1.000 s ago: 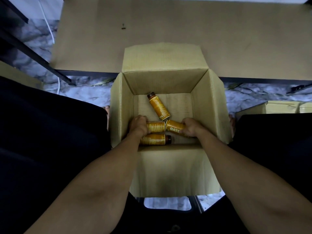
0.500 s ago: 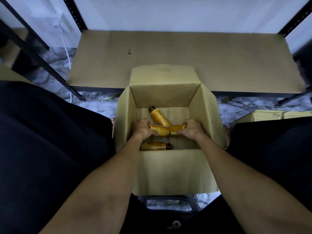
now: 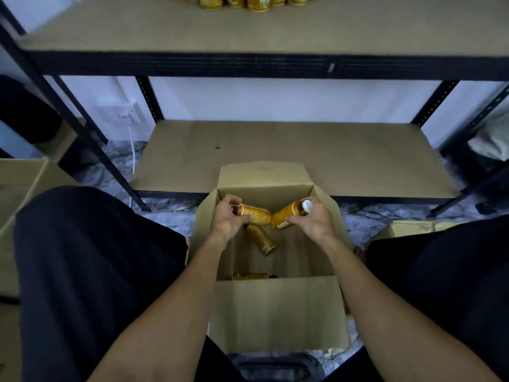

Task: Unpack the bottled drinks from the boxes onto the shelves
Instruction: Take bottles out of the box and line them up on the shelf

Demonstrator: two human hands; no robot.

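Observation:
An open cardboard box sits on the floor between my knees. My left hand grips a yellow bottle lying sideways above the box opening. My right hand holds a second yellow bottle with its pale cap pointing up and right. The two bottles nearly touch at their bases. Another bottle lies on the box floor below them, and one more bottle shows partly behind the near wall. Several yellow bottles stand on the upper shelf.
A lower shelf board lies bare behind the box, framed by black metal posts. Other cardboard boxes sit at the left and right. My dark-trousered legs flank the box. A white cable hangs at the left.
Both hands have lifted one bottle each from the box floor up to its opening. My head has tilted up, bringing the upper shelf and its bottles into view.

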